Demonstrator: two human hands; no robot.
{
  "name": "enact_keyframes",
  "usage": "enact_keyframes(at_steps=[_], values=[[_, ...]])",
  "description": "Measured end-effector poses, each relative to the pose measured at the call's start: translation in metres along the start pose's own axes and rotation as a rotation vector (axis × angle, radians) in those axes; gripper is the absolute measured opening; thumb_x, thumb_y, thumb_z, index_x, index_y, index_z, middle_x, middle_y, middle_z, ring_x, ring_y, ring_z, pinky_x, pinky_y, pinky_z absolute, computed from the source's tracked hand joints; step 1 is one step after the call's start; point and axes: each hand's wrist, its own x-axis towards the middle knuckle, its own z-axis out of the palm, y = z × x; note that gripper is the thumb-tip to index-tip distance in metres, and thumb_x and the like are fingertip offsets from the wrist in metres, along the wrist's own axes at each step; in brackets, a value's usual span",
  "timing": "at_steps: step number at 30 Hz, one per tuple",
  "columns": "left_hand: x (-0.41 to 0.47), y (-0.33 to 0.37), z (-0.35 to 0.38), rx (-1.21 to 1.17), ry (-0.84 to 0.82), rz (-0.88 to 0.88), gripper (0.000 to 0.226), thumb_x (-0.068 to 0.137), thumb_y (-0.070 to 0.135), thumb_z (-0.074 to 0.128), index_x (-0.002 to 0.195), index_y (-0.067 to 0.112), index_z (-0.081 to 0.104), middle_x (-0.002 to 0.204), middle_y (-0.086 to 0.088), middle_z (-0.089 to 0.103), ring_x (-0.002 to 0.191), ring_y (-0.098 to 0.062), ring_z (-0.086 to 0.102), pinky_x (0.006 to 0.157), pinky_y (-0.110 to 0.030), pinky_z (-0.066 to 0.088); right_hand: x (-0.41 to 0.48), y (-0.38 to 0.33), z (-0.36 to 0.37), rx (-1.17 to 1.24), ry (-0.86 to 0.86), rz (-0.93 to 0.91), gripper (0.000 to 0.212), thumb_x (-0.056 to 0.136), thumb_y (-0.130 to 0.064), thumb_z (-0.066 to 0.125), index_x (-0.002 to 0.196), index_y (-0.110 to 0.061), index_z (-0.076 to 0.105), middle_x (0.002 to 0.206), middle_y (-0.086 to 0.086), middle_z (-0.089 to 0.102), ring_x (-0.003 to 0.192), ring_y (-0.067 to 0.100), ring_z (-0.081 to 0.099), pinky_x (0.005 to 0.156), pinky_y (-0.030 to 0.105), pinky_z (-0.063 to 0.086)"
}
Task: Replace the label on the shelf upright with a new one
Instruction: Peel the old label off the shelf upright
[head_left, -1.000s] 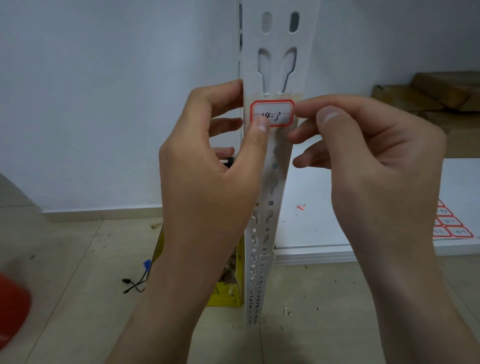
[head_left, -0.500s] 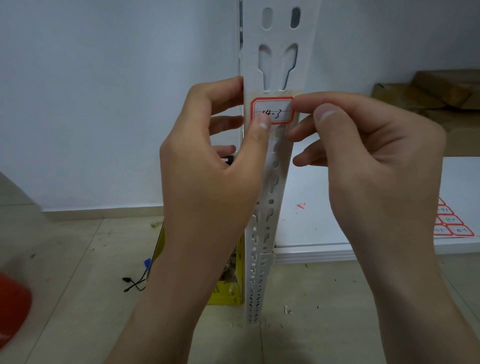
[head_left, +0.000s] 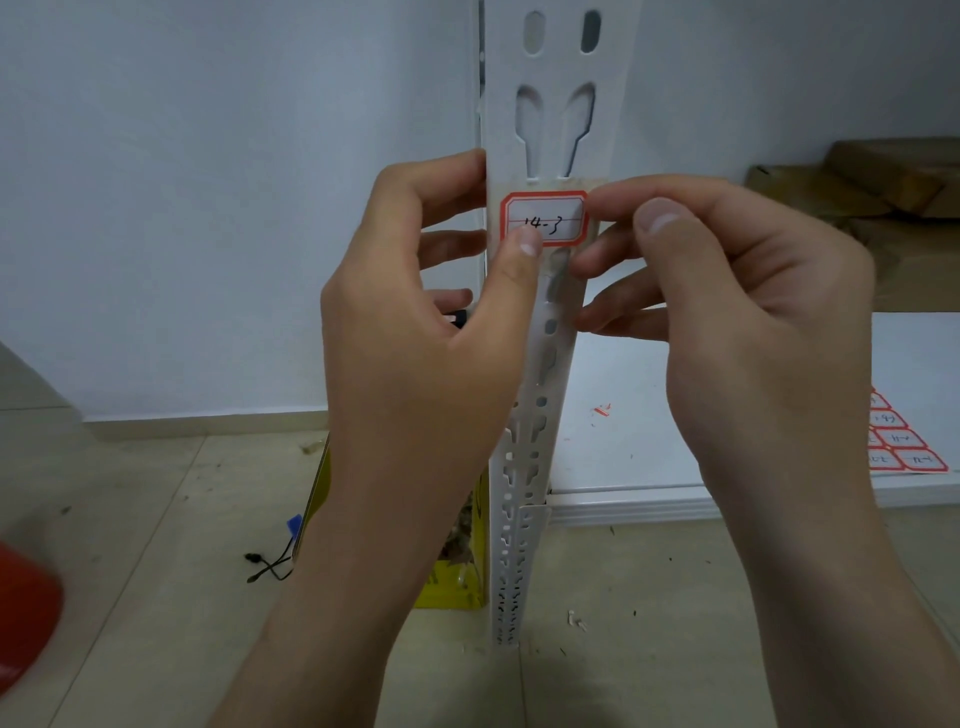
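Observation:
A white label with a red border, marked "14-3" (head_left: 551, 217), lies on the front of the white perforated shelf upright (head_left: 555, 119), over a strip of old tape. My left hand (head_left: 415, 358) wraps its fingers round the upright's left edge, and its thumb presses the label's lower left corner. A black pen-like tip (head_left: 458, 317) sticks out between its lower fingers. My right hand (head_left: 753, 312) touches the label's right edge with its index fingertip. Its thumb hovers in front, off the label.
A sheet of red-bordered labels (head_left: 904, 449) lies on the white shelf board (head_left: 649, 441) at the right, with a red scrap (head_left: 601, 410) nearby. Cardboard boxes (head_left: 857, 187) sit at the upper right. On the floor are a yellow box (head_left: 465, 587), a black cable (head_left: 265, 564) and a red object (head_left: 26, 618).
Both hands stay on the label in nearly the same pose. The label sits a touch higher in the view than a second ago.

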Motion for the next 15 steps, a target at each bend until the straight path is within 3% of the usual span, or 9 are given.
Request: enact_keyframes(at_steps=[7,15], values=[[0.0003,0.0001,-0.0003,-0.008,-0.001,0.002,0.030,0.098,0.021,0.067,0.127,0.016,0.060,0.116,0.017,0.069,0.107,-0.003,0.071,0.073,-0.023,0.063,-0.0020,0.0000,0.0016,-0.015,0.008,-0.017,0.028,0.103,-0.003,0.053,0.090,-0.015,0.075,0.078,0.008,0.073,0.065,0.012,0.070,0.063,0.023,0.060],[-0.0005,0.0005,-0.0001,-0.004,-0.003,-0.006,0.032,0.098,0.023,0.067,0.128,0.015,0.060,0.117,0.013,0.070,0.109,-0.005,0.070,0.072,-0.023,0.063,-0.0054,-0.0009,0.0007,-0.186,0.075,-0.145,0.026,0.103,-0.010,0.054,0.099,-0.027,0.073,0.076,-0.005,0.073,0.064,0.025,0.068,0.054,0.045,0.056]])
